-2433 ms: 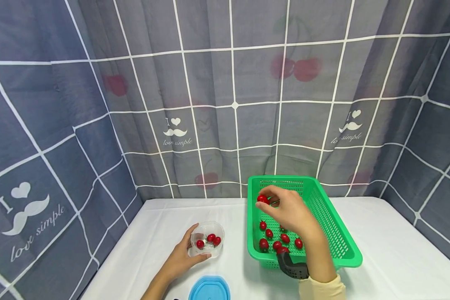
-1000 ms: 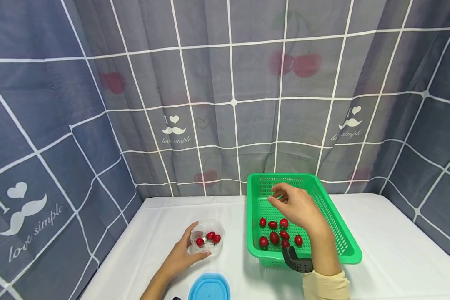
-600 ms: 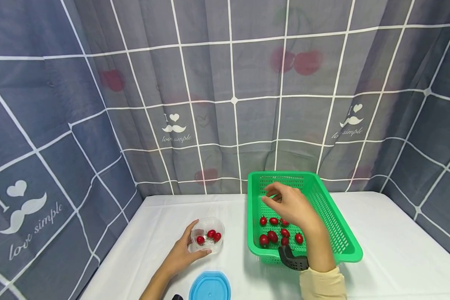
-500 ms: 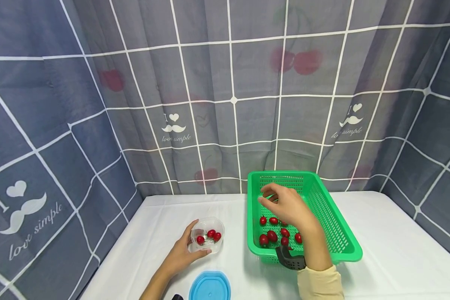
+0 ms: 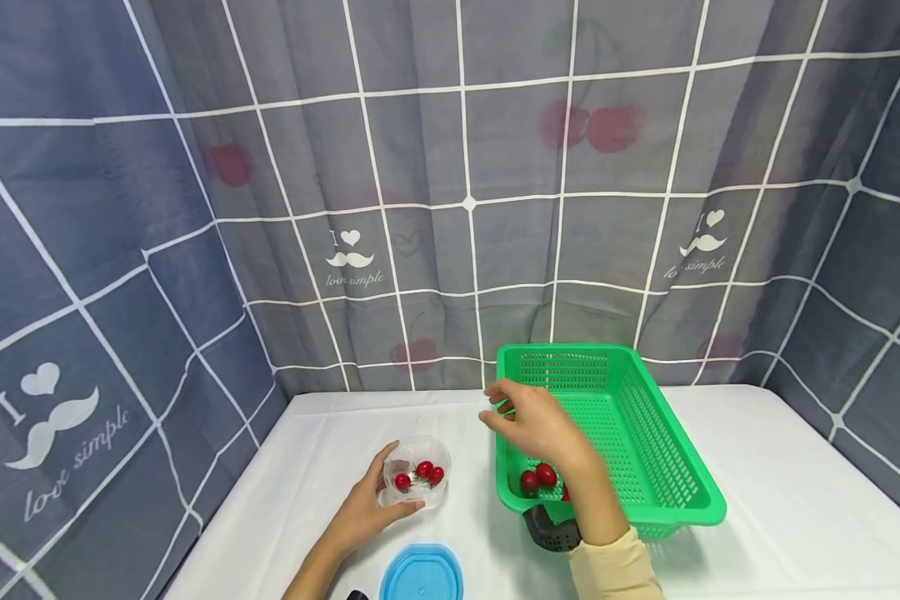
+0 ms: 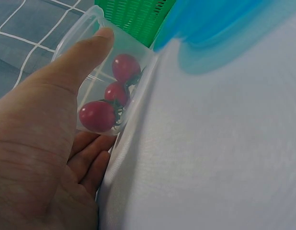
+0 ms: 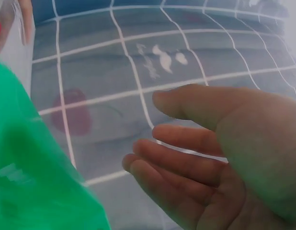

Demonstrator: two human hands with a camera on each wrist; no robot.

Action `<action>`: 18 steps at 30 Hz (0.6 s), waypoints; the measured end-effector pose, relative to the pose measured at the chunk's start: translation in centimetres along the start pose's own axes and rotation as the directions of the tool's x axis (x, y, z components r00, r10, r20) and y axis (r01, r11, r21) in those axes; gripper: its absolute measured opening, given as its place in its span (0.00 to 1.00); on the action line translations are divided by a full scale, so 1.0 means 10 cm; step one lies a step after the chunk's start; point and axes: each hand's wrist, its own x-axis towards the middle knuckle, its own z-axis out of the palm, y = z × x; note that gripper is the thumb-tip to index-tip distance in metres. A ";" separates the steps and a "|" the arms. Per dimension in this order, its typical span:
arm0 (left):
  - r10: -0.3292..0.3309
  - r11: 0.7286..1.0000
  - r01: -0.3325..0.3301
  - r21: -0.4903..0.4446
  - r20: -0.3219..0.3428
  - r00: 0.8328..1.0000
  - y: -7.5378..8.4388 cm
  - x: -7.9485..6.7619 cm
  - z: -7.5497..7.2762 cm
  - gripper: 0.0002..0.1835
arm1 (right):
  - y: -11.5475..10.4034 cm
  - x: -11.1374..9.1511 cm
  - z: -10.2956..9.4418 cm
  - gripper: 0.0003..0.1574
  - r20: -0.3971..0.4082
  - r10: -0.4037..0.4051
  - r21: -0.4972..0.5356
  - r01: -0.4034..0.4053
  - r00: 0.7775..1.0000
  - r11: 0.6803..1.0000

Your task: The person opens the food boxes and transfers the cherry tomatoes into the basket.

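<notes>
My left hand [image 5: 363,510] grips a small clear plastic container [image 5: 437,497] standing on the white table, thumb on the near side and fingers round the far side. Inside it lie three red cherry tomatoes [image 6: 97,116], with green stems showing in the left wrist view. My right hand [image 5: 536,425] hovers over the left rim of a green plastic basket [image 5: 641,417]. Its fingers are loosely bent, and the right wrist view shows nothing between thumb and fingers. More cherry tomatoes [image 5: 528,483] lie in the basket's near left corner; my right forearm hides part of that area.
A blue lid [image 5: 422,575] lies on the table in front of the container. The tip of a black object [image 5: 357,595] shows at the bottom edge. A grey checked curtain [image 5: 420,167] stands behind and beside the white table [image 5: 330,433].
Earlier my right hand held a cherry tomato above the basket and then let it go. Since then the hand has moved left to the basket's rim. My left hand and the container have stayed put.
</notes>
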 end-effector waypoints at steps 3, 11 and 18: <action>-0.002 1.000 0.002 -0.006 -0.002 1.000 0.00 -0.01 0.01 0.58 | -0.05 0.01 0.10 0.18 0.010 -0.049 -0.014 0.049 0.999 0.999; -0.007 1.000 0.007 -0.025 -0.001 1.000 -0.02 0.01 0.00 0.58 | -0.14 0.05 0.38 0.18 0.095 -0.169 -0.054 0.174 0.981 0.983; 0.000 1.000 0.001 -0.020 0.012 1.000 -0.01 -0.01 -0.01 0.58 | -0.16 0.07 0.60 0.17 0.141 -0.203 -0.064 0.214 0.969 0.975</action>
